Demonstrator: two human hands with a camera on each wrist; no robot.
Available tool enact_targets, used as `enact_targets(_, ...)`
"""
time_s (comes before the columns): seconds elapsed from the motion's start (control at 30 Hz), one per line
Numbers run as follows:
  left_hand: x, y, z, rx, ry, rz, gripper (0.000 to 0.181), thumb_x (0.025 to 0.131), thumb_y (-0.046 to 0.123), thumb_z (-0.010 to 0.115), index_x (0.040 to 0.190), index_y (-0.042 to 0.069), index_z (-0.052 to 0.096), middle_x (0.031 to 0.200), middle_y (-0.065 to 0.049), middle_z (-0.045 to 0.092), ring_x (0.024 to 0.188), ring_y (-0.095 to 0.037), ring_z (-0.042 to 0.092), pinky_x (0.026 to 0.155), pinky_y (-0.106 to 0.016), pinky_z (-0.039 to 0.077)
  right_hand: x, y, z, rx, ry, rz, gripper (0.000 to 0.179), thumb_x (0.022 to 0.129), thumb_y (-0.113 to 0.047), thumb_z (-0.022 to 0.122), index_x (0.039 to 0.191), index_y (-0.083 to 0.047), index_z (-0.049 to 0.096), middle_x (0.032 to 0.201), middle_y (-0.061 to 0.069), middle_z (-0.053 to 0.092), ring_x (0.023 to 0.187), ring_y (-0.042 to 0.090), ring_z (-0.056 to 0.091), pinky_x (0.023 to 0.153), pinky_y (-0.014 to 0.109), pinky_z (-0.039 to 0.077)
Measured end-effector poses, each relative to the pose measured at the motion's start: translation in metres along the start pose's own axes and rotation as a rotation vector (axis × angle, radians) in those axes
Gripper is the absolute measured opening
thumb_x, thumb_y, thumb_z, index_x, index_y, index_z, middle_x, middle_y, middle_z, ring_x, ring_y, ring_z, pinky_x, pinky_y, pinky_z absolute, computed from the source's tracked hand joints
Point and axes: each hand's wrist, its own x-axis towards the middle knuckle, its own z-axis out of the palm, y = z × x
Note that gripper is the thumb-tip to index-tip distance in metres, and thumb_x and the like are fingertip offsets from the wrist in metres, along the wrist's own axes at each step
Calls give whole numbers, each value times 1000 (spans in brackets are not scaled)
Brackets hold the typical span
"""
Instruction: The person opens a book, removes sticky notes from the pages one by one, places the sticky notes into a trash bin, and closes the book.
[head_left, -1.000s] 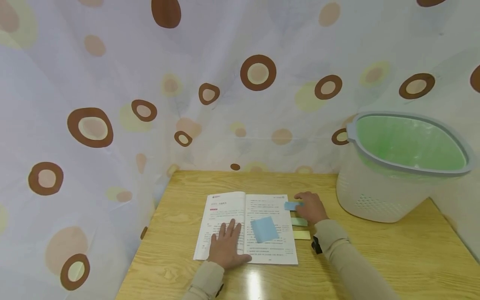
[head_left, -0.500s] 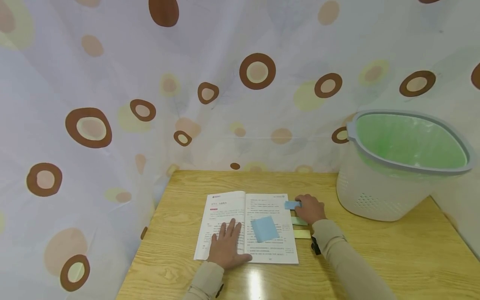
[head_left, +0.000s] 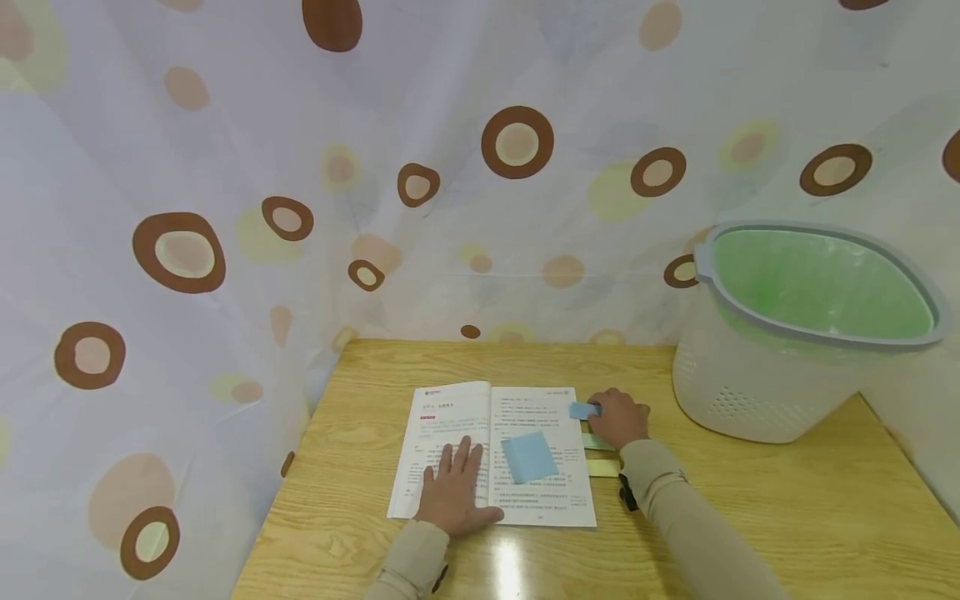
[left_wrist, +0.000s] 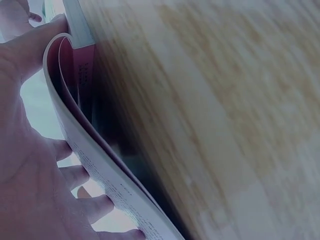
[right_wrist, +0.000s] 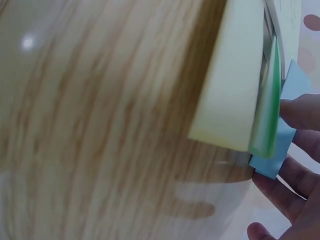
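An open book (head_left: pixel 532 514) lies on the wooden table. My left hand (head_left: pixel 450 492) rests spread over its left page and inner margin; in the left wrist view its fingertips touch the bowed page (left_wrist: pixel 112 165). A square blue sticky note (head_left: pixel 529 457) sits on the right page. Three paper tabs jut from the right edge: blue (head_left: pixel 582 410), green (head_left: pixel 597 442) and yellow (head_left: pixel 603 468). My right hand (head_left: pixel 621 419) pinches the blue tab, thumb on one face and fingers behind, as the right wrist view shows beside the green tab (right_wrist: pixel 267 115) and yellow tab (right_wrist: pixel 230 90).
A tall white basket (head_left: pixel 757 400) with a grey rim and green inside stands at the table's back right. Behind and left of the wooden table (head_left: pixel 420 362) hangs a spotted curtain (head_left: pixel 450 275).
My right hand has closed in on the blue tab, its raised fingers drawing together and down a little. My left hand and the book have stayed put.
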Motion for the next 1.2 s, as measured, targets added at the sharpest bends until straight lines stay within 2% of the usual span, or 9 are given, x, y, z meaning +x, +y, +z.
enact_targets(0.17, 2, -2, 3, 7, -11, -3, 108, 75, 69, 69, 158, 17, 25, 168, -7, 17, 154, -40, 18, 117, -69, 25, 0, 2, 1, -9, 15, -3, 28, 92, -19, 61, 116, -8, 72, 122, 21, 66, 109, 45, 61, 87, 73, 42)
enact_targets(0.27, 0, -1, 1, 7, -23, -5, 108, 75, 69, 69, 158, 16, 25, 168, -8, 17, 154, -40, 18, 117, -69, 25, 0, 3, 2, 10, 22, -4, 27, 92, -18, 62, 115, -7, 72, 121, 20, 67, 110, 44, 62, 89, 73, 41)
enact_targets(0.43, -4, 4, -9, -7, -38, -2, 106, 77, 64, 71, 158, 13, 25, 168, -10, 17, 153, -42, 18, 117, -69, 26, 2, 5, 5, 61, 34, -9, 23, 91, -15, 63, 111, -6, 73, 116, 18, 70, 103, 41, 64, 91, 74, 39)
enact_targets(0.7, -3, 5, -8, -5, -36, 6, 106, 77, 62, 72, 158, 12, 24, 168, -12, 17, 153, -43, 18, 117, -70, 26, 4, 9, 4, 99, 5, -5, 17, 90, -13, 64, 103, -6, 73, 106, 16, 70, 94, 37, 64, 86, 72, 41)
enact_targets(0.93, -3, 3, -6, -4, -22, 11, 106, 77, 63, 72, 158, 13, 25, 168, -11, 18, 153, -42, 20, 116, -70, 27, 8, 17, 4, 244, -36, 13, 13, 89, -12, 58, 101, -7, 63, 94, 12, 67, 80, 27, 57, 77, 54, 39)
enact_targets(1.2, -1, 0, -2, -16, -31, 8, 107, 77, 64, 71, 159, 14, 23, 168, -10, 15, 154, -42, 17, 117, -69, 25, 8, 26, 2, 289, 18, -2, 16, 90, -8, 56, 102, -3, 65, 90, 12, 67, 76, 22, 56, 70, 38, 47)
